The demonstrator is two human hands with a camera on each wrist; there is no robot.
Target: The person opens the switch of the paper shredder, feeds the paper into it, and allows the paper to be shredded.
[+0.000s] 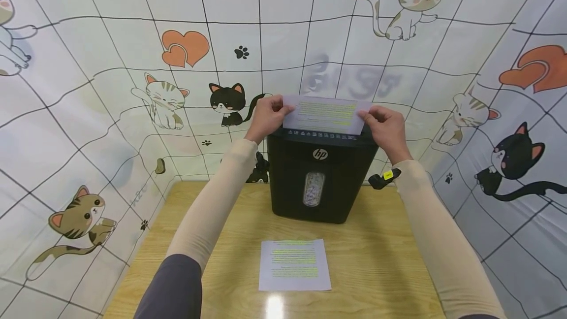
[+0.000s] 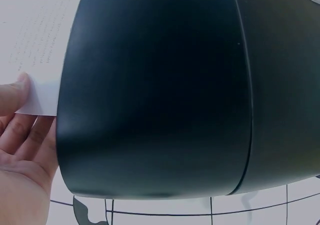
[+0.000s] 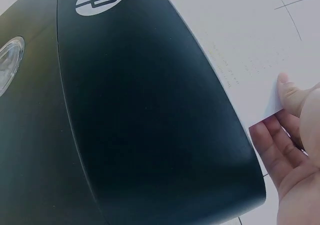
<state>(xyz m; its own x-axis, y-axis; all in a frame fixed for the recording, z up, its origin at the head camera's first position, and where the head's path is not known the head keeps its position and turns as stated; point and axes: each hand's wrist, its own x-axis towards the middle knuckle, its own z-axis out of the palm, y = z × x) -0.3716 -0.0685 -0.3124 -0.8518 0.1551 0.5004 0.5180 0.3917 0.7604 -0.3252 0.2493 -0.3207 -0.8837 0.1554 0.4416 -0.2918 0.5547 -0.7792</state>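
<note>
A black paper shredder point(image 1: 321, 176) stands upright at the back of the table, shredded bits showing through its clear window. Over its top rises a printed sheet of paper point(image 1: 328, 114) with yellow highlighted lines, its lower edge at the shredder's top; whether it is inside the slot is hidden. My left hand point(image 1: 267, 117) pinches the sheet's left edge between thumb and fingers. At the opposite edge, my right hand point(image 1: 387, 129) pinches it the same way. Both wrist views show the thumb on the printed face, with fingers behind the paper point(image 2: 42, 92) and beside the shredder point(image 3: 150, 105).
Another highlighted sheet point(image 1: 294, 266) lies flat on the wooden table point(image 1: 226, 240), in front of the shredder. Behind and at both sides hangs a white cloth point(image 1: 288, 43) with grid lines and cartoon cats. A black strap piece with a yellow label point(image 1: 388, 175) sits by the right wrist.
</note>
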